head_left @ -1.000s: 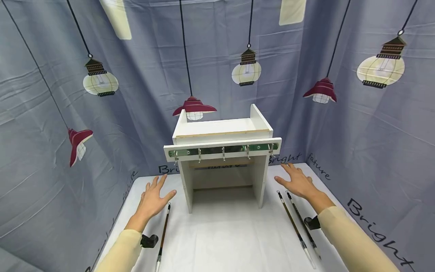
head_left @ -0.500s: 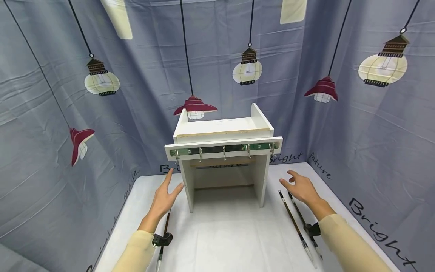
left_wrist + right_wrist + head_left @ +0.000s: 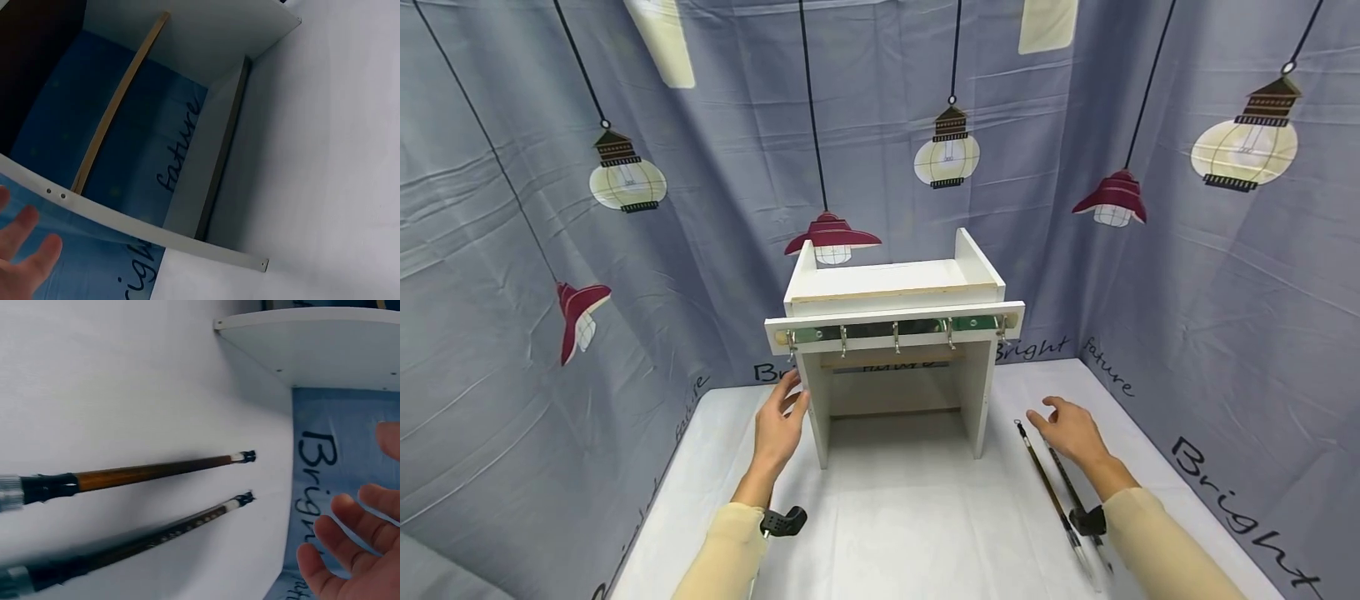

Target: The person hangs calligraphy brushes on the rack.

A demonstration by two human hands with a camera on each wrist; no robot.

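Observation:
A white shelf unit (image 3: 880,279) stands at the back of the table, its front rail (image 3: 917,337) carrying several metal hooks (image 3: 896,336). My left hand (image 3: 778,429) is close beside the unit's left side panel (image 3: 169,239), fingers loosely bent and holding nothing. In the left wrist view, fingertips (image 3: 45,255) show just outside that panel. My right hand (image 3: 1075,432), relaxed and holding nothing, hovers near the upper ends of two Chinese writing brushes: a brown one (image 3: 156,472) and a darker one (image 3: 165,537) with a patterned handle. My left forearm hides most of a third brush.
A white cloth (image 3: 895,525) covers the table. Grey-blue curtains (image 3: 730,208) printed with lamps and lettering surround it on the back and sides. Under the shelf is an open space with a low back board (image 3: 895,392).
My left hand has moved right, up to the shelf's left side, its fingers bending from a spread pose. My right hand has lowered toward the brushes, its fingers relaxing.

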